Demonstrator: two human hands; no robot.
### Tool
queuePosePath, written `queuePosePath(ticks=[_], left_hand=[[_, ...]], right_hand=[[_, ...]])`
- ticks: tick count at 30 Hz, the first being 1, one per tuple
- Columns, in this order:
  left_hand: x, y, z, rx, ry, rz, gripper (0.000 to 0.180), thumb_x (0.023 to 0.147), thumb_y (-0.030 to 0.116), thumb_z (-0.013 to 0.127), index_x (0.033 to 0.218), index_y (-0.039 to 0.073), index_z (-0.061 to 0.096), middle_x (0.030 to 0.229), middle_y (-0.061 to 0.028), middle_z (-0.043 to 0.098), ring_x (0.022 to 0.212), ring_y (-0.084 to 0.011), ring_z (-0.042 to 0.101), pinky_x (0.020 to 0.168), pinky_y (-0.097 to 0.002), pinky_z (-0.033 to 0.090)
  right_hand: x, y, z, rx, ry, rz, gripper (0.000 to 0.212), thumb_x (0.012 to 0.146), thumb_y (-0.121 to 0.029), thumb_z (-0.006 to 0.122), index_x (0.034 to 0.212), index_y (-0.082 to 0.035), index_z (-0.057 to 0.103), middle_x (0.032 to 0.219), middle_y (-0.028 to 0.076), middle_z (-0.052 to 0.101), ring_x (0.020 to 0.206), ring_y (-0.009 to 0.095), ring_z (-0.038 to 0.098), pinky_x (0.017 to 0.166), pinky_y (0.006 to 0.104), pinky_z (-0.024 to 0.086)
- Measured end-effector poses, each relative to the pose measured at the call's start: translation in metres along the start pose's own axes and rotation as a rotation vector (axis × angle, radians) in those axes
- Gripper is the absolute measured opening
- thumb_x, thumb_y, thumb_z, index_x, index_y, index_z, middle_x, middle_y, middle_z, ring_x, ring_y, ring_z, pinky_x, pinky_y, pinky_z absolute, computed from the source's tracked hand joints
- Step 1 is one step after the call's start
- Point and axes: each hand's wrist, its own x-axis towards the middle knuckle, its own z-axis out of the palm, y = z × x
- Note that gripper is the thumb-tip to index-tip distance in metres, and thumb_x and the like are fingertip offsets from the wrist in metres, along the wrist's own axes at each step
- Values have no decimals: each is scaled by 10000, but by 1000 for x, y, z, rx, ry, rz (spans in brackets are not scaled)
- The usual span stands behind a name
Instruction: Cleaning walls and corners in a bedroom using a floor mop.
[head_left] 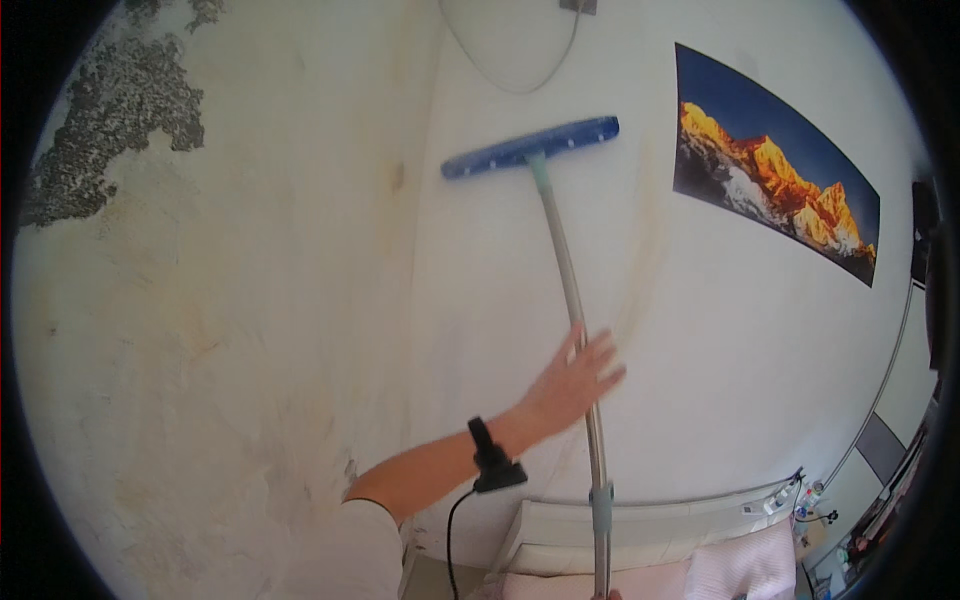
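A flat mop (569, 262) with a long metal pole stands raised in front of the white wall, its wide blue head (530, 147) up high and slightly tilted. My left hand (572, 385) lies across the middle of the pole, fingers stretched out and spread; the pole passes behind it. A black device on a strap, with a cable, sits on my left wrist. Only a sliver of my right hand (614, 595) shows at the lower edge, its fingers around the pole below the grey-green joint (601, 495). The rest of that hand is out of the picture.
The left wall (230, 330) is stained, with a dark peeled patch (120, 120) at upper left. A mountain poster (775, 165) hangs on the right. A cable (520, 90) loops above the mop head. Below stands a bed (650, 520) with pink covers, small bottles (785, 495) nearby.
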Motion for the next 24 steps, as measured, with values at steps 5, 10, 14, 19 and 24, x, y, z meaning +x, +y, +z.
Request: queuePosePath(ticks=[5,10,14,19,24], left_hand=[[59,-61,-31,130,116,-160,640,847,17,559,1452,174,421,1495,-150,369,1434,-328,279,1168,-589,151],[62,-84,-27,52,187,-234,672,856,-7,557,1480,149,361,1540,-173,283,1448,-350,239,1174,-559,169],[66,-115,-27,62,206,-260,678,825,13,612,1455,103,378,1556,-178,253,1452,-364,227,1181,-524,182],[46,-85,-18,8,126,-204,527,802,68,661,1306,52,507,1533,-187,294,1452,-366,230,1167,-562,186],[-25,-15,13,-130,29,46,296,810,184,701,1066,56,625,1368,-159,504,1429,-343,299,1162,-582,172]], right_hand=[[88,-77,18,319,-45,-107,359,1023,-367,455,878,-49,535,574,-4,483,472,90,434,405,271,307],[150,-129,44,525,-99,44,252,978,-273,516,872,-45,504,604,24,493,459,124,470,408,304,384],[182,-156,63,412,-168,-44,243,1011,-279,466,911,-58,467,625,36,483,448,116,442,403,283,377],[158,-113,62,325,-118,1,245,1009,-279,469,922,-50,466,614,42,491,453,118,461,404,289,381],[53,-37,47,23,-4,-115,353,1020,-344,447,950,-8,528,583,73,446,550,225,491,498,413,401]])
